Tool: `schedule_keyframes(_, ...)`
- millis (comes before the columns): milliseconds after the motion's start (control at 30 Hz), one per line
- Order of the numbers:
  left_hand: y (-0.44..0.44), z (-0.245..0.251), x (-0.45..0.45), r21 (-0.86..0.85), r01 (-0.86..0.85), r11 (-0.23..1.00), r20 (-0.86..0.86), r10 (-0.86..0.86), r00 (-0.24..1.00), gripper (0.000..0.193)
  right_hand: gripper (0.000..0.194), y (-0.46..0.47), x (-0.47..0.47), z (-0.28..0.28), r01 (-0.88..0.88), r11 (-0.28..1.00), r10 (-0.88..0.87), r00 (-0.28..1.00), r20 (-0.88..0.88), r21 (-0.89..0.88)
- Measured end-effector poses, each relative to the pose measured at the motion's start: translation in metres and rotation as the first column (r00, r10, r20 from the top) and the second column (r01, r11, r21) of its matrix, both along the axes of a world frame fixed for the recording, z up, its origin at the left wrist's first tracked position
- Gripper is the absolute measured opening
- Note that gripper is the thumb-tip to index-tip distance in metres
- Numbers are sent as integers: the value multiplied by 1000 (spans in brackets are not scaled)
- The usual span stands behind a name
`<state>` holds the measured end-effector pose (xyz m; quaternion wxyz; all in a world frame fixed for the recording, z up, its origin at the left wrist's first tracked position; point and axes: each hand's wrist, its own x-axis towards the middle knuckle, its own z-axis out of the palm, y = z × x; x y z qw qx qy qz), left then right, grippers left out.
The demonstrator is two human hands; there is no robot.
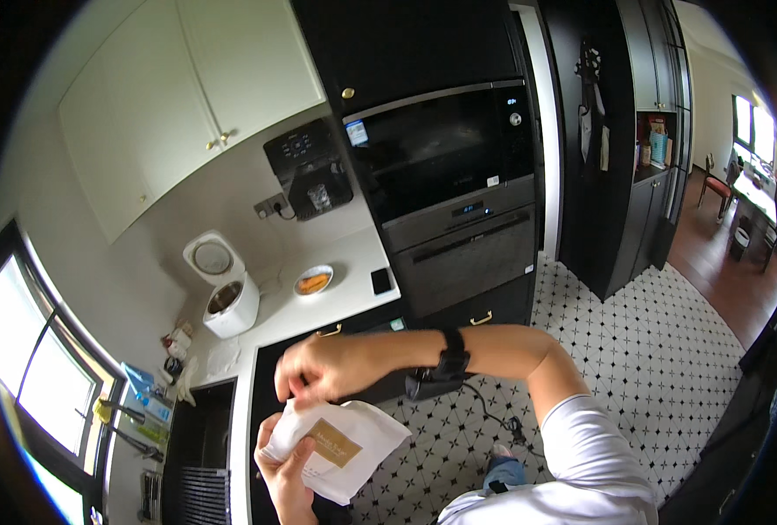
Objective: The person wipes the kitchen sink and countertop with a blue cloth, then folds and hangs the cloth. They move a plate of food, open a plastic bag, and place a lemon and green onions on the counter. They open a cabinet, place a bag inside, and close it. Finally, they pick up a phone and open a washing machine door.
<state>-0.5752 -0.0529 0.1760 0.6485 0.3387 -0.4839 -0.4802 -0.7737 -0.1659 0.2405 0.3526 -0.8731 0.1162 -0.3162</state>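
My left hand (pixel 286 467) holds a white pouch (pixel 371 432) with a gold label that bears writing, the thumb across its front and the fingers behind. At the upper left edge of this pouch is my right hand (pixel 333 369), palm down. Its fingertips look pinched on that edge, though they are blurred and partly hidden. Below both hands are the patterned floor and the dark base cabinets. A black strap with a small device (pixel 435 375) is around my right wrist.
A white rice cooker (pixel 232 316) with its lid raised stands on the counter. Beside it are a bowl (pixel 300 290) of orange-brown food and a black phone (pixel 381 281). A dark sink (pixel 199 440) lies at left. Built-in ovens (pixel 441 154) stand ahead; a cable (pixel 490 410) hangs near my right arm.
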Motion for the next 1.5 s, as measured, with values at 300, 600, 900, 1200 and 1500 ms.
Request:
schedule_keyframes(300, -158, 30, -110, -45, -118, 992, -145, 110, 983, 60, 29, -239, -253, 111, 790, 300, -669, 574, 473, -534)
schedule_keyframes(600, -235, 67, -100, -77, -348, 934, -84, 341, 936, 40, 46, -392, -283, 182, 816, 134, -710, 476, 520, -563)
schedule_keyframes(900, -307, 54, -46, -98, -221, 970, -183, 201, 962, 45, 22, -449, -256, 200, 857, 100, -786, 380, 488, -506)
schedule_keyframes(1200, -393, 56, -52, -82, -183, 980, -249, 158, 956, 61, 21, -343, -244, 205, 866, 196, -672, 460, 580, -461)
schedule_keyframes(1500, -457, 62, -85, -171, -15, 985, -230, -25, 973, 37, 43, -106, -374, 153, 708, -535, -412, 259, 874, -462)
